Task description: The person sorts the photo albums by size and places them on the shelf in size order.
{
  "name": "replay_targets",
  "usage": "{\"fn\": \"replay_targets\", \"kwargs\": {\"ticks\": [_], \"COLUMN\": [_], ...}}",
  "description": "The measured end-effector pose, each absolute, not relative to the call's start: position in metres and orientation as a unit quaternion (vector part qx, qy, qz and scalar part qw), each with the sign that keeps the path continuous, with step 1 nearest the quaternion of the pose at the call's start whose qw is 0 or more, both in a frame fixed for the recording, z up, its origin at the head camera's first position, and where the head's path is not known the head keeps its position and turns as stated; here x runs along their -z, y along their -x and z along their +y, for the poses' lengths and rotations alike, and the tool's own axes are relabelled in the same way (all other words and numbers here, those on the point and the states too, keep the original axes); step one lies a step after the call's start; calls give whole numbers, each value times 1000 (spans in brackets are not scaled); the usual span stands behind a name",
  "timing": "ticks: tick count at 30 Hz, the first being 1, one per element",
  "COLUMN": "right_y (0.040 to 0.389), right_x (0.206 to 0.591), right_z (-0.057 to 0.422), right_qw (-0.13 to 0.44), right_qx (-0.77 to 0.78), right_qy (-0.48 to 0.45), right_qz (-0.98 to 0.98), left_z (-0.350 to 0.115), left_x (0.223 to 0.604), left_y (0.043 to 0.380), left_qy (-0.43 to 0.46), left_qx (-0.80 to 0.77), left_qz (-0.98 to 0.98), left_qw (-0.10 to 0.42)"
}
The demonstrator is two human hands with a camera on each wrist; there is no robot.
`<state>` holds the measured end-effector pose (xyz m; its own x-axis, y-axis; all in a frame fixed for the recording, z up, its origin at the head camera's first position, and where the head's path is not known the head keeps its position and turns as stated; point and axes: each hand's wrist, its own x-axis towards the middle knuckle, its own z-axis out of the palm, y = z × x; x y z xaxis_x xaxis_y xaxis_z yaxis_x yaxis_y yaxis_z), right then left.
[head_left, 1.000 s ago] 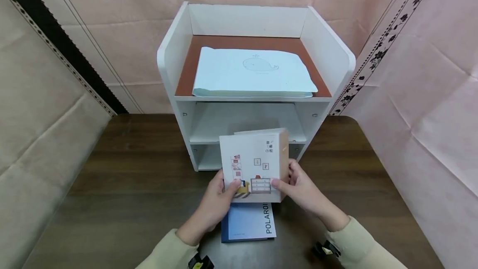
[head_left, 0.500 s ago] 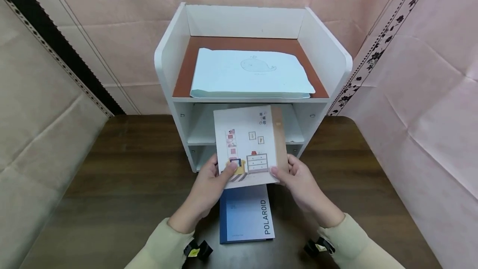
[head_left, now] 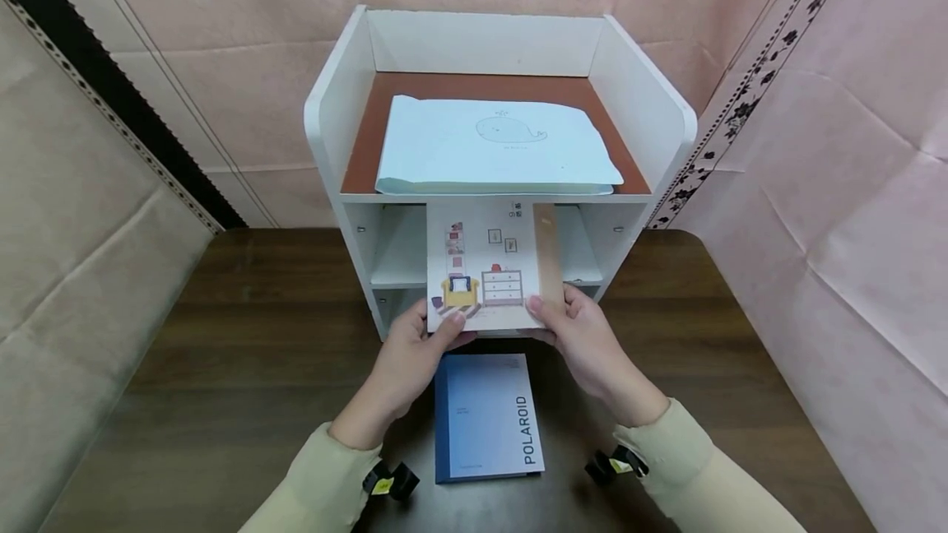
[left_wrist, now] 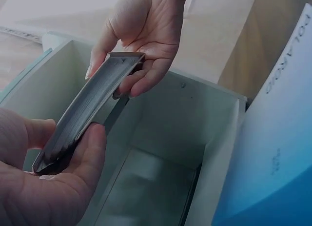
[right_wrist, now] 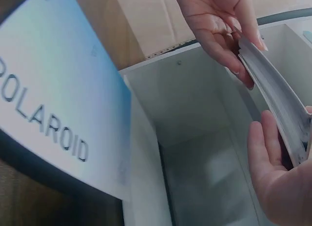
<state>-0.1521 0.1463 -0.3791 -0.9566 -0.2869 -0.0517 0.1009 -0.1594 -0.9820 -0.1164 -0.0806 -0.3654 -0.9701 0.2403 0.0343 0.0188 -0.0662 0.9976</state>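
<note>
A white book (head_left: 481, 253) with small furniture drawings and a tan spine is level between both hands, its far end just under the top board of the white shelf unit (head_left: 415, 198). My left hand (head_left: 411, 356) grips the near left corner, thumb on the cover and fingers below. At the near right corner my right hand (head_left: 588, 344) pinches it the same way. Both wrist views show the book's page edges (left_wrist: 90, 106) from below, between the two hands. A blue book (head_left: 489, 418) marked POLAROID lies on the table in front of the shelf.
On the shelf's brown top surface (head_left: 481, 85) lies a pale blue sheet-covered bundle (head_left: 444, 142) with a whale drawing. The shelf's raised side walls (head_left: 648, 97) flank it. A lower compartment (right_wrist: 195, 182) opens beneath the middle board. Pale curtains (head_left: 852, 187) surround the dark wooden table (head_left: 222, 401).
Both hands have carried the white book forward and away from the blue book, tipping it flatter. Its far end has entered the upper compartment. The blue book is now fully uncovered.
</note>
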Motion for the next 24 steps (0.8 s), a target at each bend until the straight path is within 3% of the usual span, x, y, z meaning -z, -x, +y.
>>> {"fn": "replay_targets", "kwargs": {"ticks": [12, 24], "right_y": [154, 155], "right_x": [373, 374], "right_z": [144, 149], "right_qw": [142, 169], "right_qx": [748, 736], "right_qy": [43, 87], "right_qz": [647, 650], "left_z": [-84, -81], "left_x": [380, 391], "left_y": [127, 133], "left_qy": [-91, -84], "left_qx": [-757, -777], "left_qz": [643, 616], "left_qw": [78, 99]}}
